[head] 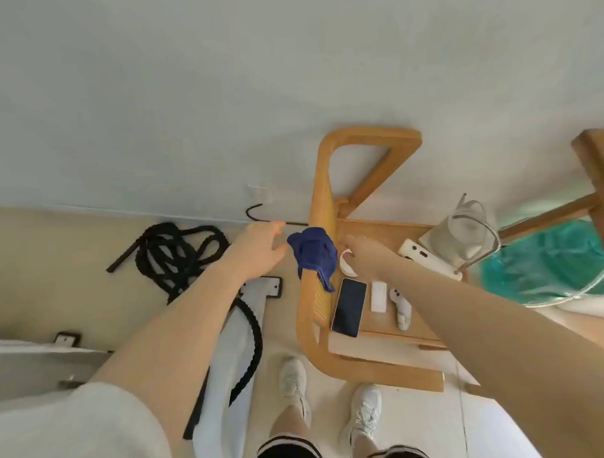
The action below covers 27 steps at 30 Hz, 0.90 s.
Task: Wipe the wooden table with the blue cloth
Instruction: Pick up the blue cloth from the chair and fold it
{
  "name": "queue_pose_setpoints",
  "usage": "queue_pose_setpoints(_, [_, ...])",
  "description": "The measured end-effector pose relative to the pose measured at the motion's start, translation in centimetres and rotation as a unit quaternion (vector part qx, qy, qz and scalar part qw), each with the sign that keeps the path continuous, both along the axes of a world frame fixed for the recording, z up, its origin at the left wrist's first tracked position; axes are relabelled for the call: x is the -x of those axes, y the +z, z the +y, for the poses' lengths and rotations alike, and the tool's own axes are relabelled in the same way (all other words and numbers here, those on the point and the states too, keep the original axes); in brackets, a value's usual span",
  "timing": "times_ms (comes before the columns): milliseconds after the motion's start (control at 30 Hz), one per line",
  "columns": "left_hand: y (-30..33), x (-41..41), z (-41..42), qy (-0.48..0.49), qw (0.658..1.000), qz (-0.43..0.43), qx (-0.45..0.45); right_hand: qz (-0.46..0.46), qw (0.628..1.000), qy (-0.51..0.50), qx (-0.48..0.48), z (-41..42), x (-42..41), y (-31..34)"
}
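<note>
the cloth (pixel 313 254) hangs over the worktop's (pixel 379 236) side rail, handy but not yet taken. left hand (pixel 260 251) reaches for it, fingers apart, empty. right hand (pixel 361 252) spread over a cup (pixel 345 265), perhaps to clear it.

Bright, even daylight; source unseen. Shadows soft and faint under the table (pixel 374 370). Slight blur throughout, hands smeared. Wide-angle bending at edges; wall (pixel 186 78) looms large. No harsh glare.
</note>
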State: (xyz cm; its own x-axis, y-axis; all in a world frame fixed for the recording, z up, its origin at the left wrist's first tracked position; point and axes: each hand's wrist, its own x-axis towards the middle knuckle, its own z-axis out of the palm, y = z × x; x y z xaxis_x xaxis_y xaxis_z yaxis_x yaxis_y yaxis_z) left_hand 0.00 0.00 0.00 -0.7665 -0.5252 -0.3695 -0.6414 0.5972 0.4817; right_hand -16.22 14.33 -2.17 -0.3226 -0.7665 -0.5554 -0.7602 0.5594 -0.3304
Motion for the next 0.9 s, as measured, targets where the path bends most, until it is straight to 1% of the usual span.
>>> queue_pose_setpoints(33, [-0.5, 0.4, -0.7, -0.002, 1.000, -0.010, -0.002, -0.018, 1.000, -0.001, -0.019, -1.1, 0.0, -0.4])
queue_pose_setpoints(67, [-1.2, 0.7, -1.6, -0.005, 1.000, -0.016, -0.005, -0.030, 0.999, 0.006, -0.013, -2.0, 0.3, -1.0])
queue_pose_setpoints(133, [-2.6, 1.0, -3.0, -0.016, 0.998, -0.049, -0.022, -0.041, 0.999, -0.025, 0.001, -3.8, 0.6, -2.7])
queue_pose_setpoints(267, [-4.2, 2.5, -5.6, -0.056, 0.995, -0.074, -0.043, -0.051, 0.991, -0.123, 0.011, -6.4, 0.6, -5.3])
queue_pose_setpoints(333, [-4.5, 3.2, -6.4, -0.071, 0.992, -0.083, -0.055, -0.079, 0.982, -0.170, 0.012, -6.8, 0.3, -6.1])
queue_pose_setpoints(367, [-4.6, 3.6, -6.7, -0.076, 0.991, -0.086, -0.066, -0.078, 0.980, -0.180, 0.013, -6.8, 0.4, -6.3])
queue_pose_setpoints(433, [-4.3, 4.4, -6.7, -0.094, 0.987, -0.094, -0.093, -0.058, 0.987, -0.146, -0.018, -6.3, 0.7, -5.6])
queue_pose_setpoints(467, [-3.9, 5.0, -6.4, -0.112, 0.984, -0.093, -0.098, -0.058, 0.990, -0.123, -0.028, -5.8, 0.8, -4.8])
queue_pose_setpoints(500, [-3.3, 5.7, -6.0, -0.136, 0.982, -0.080, -0.100, -0.065, 0.991, -0.112, -0.018, -5.3, 0.8, -3.8])
queue_pose_setpoints(600, [-0.4, 8.3, -4.0, -0.223, 0.970, -0.040, -0.084, -0.087, 0.985, -0.132, 0.071, -3.1, 0.7, 0.8])
queue_pose_setpoints(700, [2.4, 11.2, -1.2, -0.309, 0.948, -0.007, -0.068, -0.062, 0.976, -0.153, 0.144, 0.1, 1.7, 5.8])
queue_pose_setpoints(833, [6.0, 14.6, 4.1, -0.344, 0.933, 0.060, -0.089, -0.031, 0.955, -0.231, 0.183, 6.5, 4.5, 10.9])
queue_pose_setpoints(900, [7.7, 16.3, 7.6, -0.350, 0.926, 0.097, -0.106, -0.049, 0.949, -0.254, 0.178, 10.6, 5.6, 12.3])
